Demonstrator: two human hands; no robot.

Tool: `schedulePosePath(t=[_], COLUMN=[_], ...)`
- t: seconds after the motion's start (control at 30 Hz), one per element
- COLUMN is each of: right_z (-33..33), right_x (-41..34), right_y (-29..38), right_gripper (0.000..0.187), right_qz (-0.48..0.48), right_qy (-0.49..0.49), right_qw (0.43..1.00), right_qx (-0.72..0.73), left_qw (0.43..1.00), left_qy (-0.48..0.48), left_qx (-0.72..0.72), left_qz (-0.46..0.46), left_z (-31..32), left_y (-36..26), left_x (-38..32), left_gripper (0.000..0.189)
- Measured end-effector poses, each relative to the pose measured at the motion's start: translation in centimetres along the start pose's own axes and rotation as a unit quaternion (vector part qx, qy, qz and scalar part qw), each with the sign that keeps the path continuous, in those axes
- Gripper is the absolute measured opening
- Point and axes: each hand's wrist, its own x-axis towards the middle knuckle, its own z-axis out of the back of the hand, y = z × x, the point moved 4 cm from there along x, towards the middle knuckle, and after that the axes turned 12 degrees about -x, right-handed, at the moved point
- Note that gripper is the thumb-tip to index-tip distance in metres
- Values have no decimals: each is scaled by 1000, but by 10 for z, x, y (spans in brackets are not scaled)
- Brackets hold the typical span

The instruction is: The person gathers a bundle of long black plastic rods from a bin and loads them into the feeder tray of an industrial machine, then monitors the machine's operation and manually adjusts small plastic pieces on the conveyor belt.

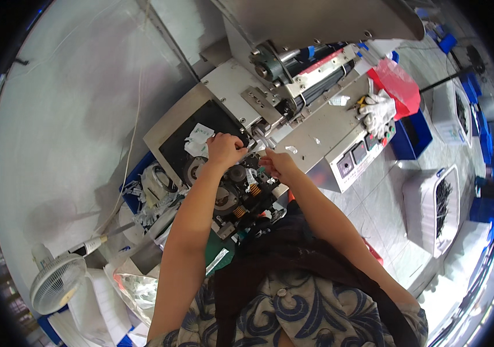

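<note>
Both of my hands are over the mechanism of a metal machine [229, 93]. My left hand [226, 151] is bent at the wrist, its fingertips close to a shiny, translucent piece [263, 141] at the machine's feed opening. Just right of it, my right hand [281, 165] has its fingers curled above the dark rollers and gears. Whether either hand grips anything is too small to tell. A crumpled white sheet [198, 138] with green print lies on the black plate [177, 130] beside my left hand. Below my wrists are round metal reels [226, 198] and orange springs [239, 211].
White work gloves [377, 112] and a red plastic bag [396, 86] lie on the machine's right end, above a control panel [359, 154]. White bins [425, 212] stand on the floor at right. A blue crate [130, 191] of scraps and a fan [58, 282] are at left.
</note>
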Motion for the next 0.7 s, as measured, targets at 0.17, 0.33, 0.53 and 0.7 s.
schedulePosePath(t=[0.17, 0.33, 0.53, 0.7], right_z=[-8, -15, -12, -13], right_x=[20, 29, 25, 22], right_y=[4, 3, 9, 14], right_gripper=[32, 19, 15, 15], right_qz=[-35, -40, -25, -49], right_qy=[-27, -6, -38, -37], right_qw=[997, 994, 996, 994], right_qx=[67, 104, 73, 95], left_qw=[998, 979, 959, 960], left_qy=[24, 33, -51, -31], left_qx=[59, 196, 246, 241], left_qz=[-11, -45, -132, -139], left_z=[-9, -6, -13, -5], left_y=[0, -19, -23, -26], left_x=[5, 1, -10, -10], left_gripper=[20, 14, 15, 13])
